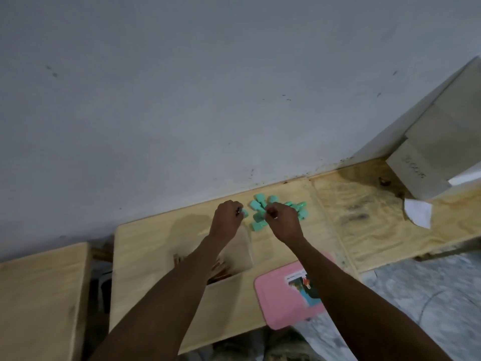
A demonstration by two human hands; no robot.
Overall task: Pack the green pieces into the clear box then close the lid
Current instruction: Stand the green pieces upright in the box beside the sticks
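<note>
Plywood bench (364, 230); on it: green pieces (257, 220); pink lid (281, 298); white paper (417, 213).

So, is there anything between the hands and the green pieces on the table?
Nothing visible. Both hands are already at the green pieces: the left hand pinches one piece at the pile's left edge, and the right hand lies over the pile's middle.

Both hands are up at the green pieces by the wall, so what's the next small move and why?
Probably carry the piece in the left hand back to the clear box under that forearm: the green pieces lie loose on the table, and the right hand is pinching at the pile.
</note>
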